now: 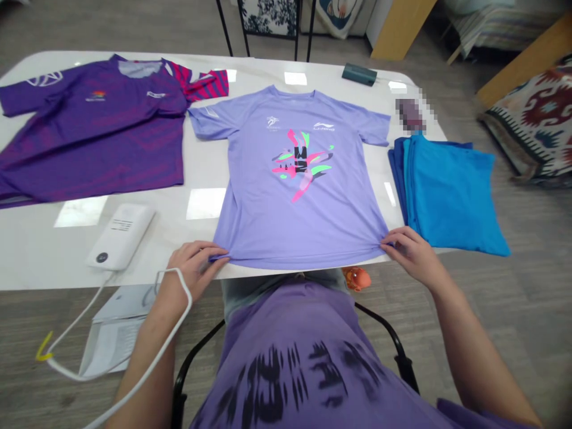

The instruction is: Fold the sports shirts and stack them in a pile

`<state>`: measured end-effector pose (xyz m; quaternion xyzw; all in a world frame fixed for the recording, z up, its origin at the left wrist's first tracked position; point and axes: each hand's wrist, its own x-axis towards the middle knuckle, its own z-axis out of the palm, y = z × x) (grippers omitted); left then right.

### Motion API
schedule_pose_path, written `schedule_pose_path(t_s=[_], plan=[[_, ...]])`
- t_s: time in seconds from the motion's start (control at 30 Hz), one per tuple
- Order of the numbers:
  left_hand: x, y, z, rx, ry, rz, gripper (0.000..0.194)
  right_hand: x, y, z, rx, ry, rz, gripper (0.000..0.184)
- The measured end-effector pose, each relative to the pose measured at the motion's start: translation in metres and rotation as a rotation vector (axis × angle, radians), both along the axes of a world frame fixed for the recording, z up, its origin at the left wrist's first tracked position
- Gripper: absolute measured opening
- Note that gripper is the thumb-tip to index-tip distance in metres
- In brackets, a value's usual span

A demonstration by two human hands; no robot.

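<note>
A lavender T-shirt point(268, 214) lies spread face up on the white table point(170, 238), its collar away from me and a pink, green and black print on its chest. My left hand point(192, 265) pinches the bottom left corner of its hem. At the opposite hem corner, my right hand point(413, 253) has thumb and fingers closed on the cloth. Between the two hands the hem runs nearly straight along the table's near edge. A white cable point(179, 322) passes over my left wrist.
To the left lies a dark purple shirt point(129, 137) with a striped sleeve. A white power bank point(120, 235) sits nearer me. Folded blue cloths point(456, 196) hang slightly over the right edge. A dark green case point(358, 74) stands at the back. Below is an orange object point(357, 278).
</note>
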<state>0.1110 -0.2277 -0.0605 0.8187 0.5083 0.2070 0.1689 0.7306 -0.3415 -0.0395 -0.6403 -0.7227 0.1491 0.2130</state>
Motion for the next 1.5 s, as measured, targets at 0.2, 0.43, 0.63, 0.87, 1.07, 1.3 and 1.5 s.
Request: schedule_pose_path(t_s=[0.2, 0.43, 0.63, 0.87, 1.07, 1.3, 1.5], plan=[[0.004, -0.003, 0.011, 0.096, -0.203, 0.022, 0.013, -0.003, -0.014, -0.006, 0.115, 0.153, -0.145, 0.023], [-0.008, -0.015, 0.003, 0.112, -0.236, 0.024, 0.013, -0.001, -0.035, -0.027, 0.120, 0.088, -0.203, 0.030], [-0.030, -0.022, -0.008, 0.175, -0.097, -0.033, 0.018, 0.010, -0.044, -0.022, 0.166, -0.150, -0.122, 0.031], [-0.030, -0.032, -0.003, 0.185, -0.032, -0.062, 0.012, 0.023, -0.058, -0.009, 0.026, -0.140, 0.022, 0.039], [0.021, 0.031, 0.030, 0.156, -0.195, 0.009, 0.018, 0.010, -0.001, 0.030, 0.038, -0.056, -0.020, 0.033], [0.099, 0.254, 0.039, 0.134, -0.127, 0.113, 0.055, -0.006, 0.223, 0.024, 0.214, -0.067, -0.197, 0.074], [0.089, 0.342, 0.015, -0.142, 0.207, 0.292, 0.089, 0.023, 0.323, -0.009, -0.038, -0.235, -0.377, 0.091]])
